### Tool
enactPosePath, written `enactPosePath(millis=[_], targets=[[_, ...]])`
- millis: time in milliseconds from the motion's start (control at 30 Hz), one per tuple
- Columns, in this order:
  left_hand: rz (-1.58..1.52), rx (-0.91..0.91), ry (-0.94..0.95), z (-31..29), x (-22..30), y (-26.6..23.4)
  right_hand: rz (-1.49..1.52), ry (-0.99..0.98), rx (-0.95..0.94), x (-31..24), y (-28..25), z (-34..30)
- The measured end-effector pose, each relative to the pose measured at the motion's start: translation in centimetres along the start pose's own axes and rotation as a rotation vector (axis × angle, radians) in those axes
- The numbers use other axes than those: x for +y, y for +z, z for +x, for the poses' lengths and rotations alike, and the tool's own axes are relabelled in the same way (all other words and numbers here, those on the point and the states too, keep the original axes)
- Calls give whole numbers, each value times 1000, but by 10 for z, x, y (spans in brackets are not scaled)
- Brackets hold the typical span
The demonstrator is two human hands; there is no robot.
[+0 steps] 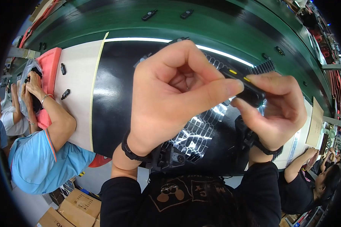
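Note:
Close before me, a small black oblong device (252,95) with two short yellow strips is pinched from both sides. My left hand (166,96) holds it between thumb and forefinger, the thumb lying across its near edge. From the other side my right hand (278,108) grips its right end with thumb and fingertips. Under the hands, a clear sheet of oval cut-outs (196,137) lies on the black work mat (113,83), a few black ovals still on its lower part. Other dark pieces behind my left hand are partly hidden.
Beyond the mat runs a green conveyor belt (106,19) with several small black devices, one a black device (149,15). To the left, a co-worker in a blue shirt (53,159) works by a red foam tray (51,79). Another person (303,189) sits at right. Cardboard boxes (79,204) stand lower left.

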State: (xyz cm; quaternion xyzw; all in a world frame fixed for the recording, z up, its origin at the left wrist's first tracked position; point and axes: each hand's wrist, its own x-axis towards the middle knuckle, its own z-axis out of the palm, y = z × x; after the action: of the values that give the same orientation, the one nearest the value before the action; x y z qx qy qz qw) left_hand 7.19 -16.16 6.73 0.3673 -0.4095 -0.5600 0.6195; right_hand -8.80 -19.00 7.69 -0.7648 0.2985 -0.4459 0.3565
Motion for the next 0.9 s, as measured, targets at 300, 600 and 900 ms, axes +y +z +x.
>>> enactPosePath(millis=[300, 600, 900], targets=[[100, 9, 73, -1, -9, 2, -161, -27, 49, -2, 4, -3], [351, -80, -56, 9, -26, -15, -197, -105, 20, 10, -2, -7], [159, -98, -55, 22, -28, -15, 305, 255, 22, 25, 4, 7]])
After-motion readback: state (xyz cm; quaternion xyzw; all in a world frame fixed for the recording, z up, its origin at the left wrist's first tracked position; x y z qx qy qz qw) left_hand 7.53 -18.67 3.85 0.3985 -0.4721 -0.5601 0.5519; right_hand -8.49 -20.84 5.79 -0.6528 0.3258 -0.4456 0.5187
